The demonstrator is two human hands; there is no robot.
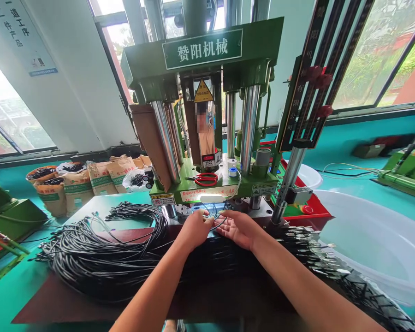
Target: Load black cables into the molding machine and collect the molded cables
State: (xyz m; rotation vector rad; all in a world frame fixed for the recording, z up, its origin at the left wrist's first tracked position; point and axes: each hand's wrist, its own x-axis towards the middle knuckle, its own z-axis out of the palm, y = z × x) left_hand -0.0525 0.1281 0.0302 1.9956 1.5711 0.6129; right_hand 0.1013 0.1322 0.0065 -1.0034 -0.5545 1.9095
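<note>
Green vertical press (204,115) fills centre frame: chrome columns, green sign with white characters on top, yellow warning triangle on the front. Brown work mat (65,299) covers the bench in front of it. Big translucent white tub (373,244) sits right of the mat, near the right forearm. Row of tan sacks (79,182) stands on the floor at left, behind the bench.

Large bundle of black cables (100,258) lies on the mat at left and runs across under both forearms; second batch with metal connector ends (314,253) fans out to the right, toward the tub.

Red-handled scissors (205,179) lie on the press's green base plate, small tape rolls (232,168) just beside them.

Left hand (193,228): fingers curled, pinching a few thin cable ends (214,216) at the lower edge of the press, by the lit mould area. Right hand (238,228): palm up, fingers loosely spread, touching the same cable ends from the right. Hands almost touch each other. Exact wire count too small to tell.
</note>
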